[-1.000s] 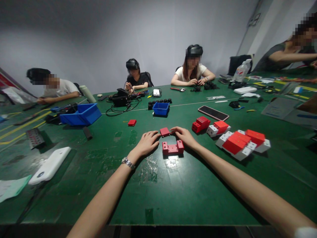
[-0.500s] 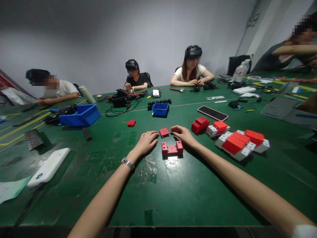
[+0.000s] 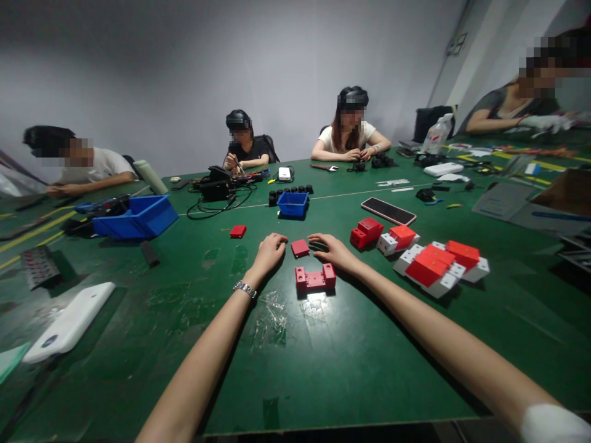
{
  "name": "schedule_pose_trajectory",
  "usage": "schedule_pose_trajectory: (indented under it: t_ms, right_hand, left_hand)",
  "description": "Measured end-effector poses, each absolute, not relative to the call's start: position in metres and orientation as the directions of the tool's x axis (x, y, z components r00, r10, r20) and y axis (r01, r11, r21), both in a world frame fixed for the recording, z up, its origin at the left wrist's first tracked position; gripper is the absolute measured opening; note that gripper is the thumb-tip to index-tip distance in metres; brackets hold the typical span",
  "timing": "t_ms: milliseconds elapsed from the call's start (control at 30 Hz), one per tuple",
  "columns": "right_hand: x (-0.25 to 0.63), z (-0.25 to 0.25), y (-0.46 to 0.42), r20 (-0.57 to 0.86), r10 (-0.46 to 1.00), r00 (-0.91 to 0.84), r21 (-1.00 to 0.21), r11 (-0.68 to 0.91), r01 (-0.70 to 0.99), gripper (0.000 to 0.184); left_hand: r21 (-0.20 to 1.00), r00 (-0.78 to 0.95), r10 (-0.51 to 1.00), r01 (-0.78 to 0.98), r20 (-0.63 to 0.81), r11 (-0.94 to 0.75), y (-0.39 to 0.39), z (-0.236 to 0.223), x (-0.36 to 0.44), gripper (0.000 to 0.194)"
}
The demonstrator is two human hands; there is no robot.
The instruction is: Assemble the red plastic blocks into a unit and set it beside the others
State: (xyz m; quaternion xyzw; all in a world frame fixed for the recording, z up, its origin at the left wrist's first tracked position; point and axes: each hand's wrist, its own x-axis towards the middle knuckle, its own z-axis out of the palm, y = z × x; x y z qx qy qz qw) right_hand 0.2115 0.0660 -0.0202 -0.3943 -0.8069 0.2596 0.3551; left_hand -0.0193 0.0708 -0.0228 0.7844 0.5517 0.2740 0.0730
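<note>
Between my two hands lies a small flat red block (image 3: 300, 248) on the green table (image 3: 351, 363). My left hand (image 3: 271, 251) rests on the table to its left, fingers stretched forward, holding nothing. On the other side, my right hand (image 3: 333, 251) lies with its fingers apart and bent toward the block; it looks close to the block but not gripping it. Nearer to me stands a red U-shaped plastic base (image 3: 315, 279) with a raised, holed block at each end. Another flat red block (image 3: 237, 232) sits farther out to the left.
Red and white modules (image 3: 429, 267) and a red module (image 3: 366, 232) stand right of my right hand, with a phone (image 3: 388, 211) behind. A small blue bin (image 3: 293, 205) is ahead, a larger blue bin (image 3: 138, 216) left. Several people sit around the table.
The view has shifted slightly, so most things appear a little farther left. My left hand sits slightly farther from the near red base. Both hands still hold nothing.
</note>
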Motion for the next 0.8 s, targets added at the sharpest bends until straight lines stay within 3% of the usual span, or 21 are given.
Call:
schedule_pose_trajectory:
  t_ms: [133,400,800]
  right_hand:
    - [0.210,-0.020,0.066,0.358,0.825,-0.438,-0.699,0.548,0.460,0.039]
    - [0.211,-0.023,0.071,0.321,0.838,-0.442,-0.678,0.529,0.510,0.039]
    - [0.207,-0.026,0.079,0.326,0.826,-0.460,-0.542,0.562,0.625,0.045]
  left_hand:
    - [0.423,0.218,0.911,0.831,0.351,-0.362,0.073,-0.025,-0.017,0.023]
    - [0.433,0.335,0.879,0.774,0.338,-0.461,0.065,-0.022,-0.020,0.022]
    - [0.457,0.388,0.856,0.728,0.341,-0.512,0.060,-0.020,-0.020,0.025]
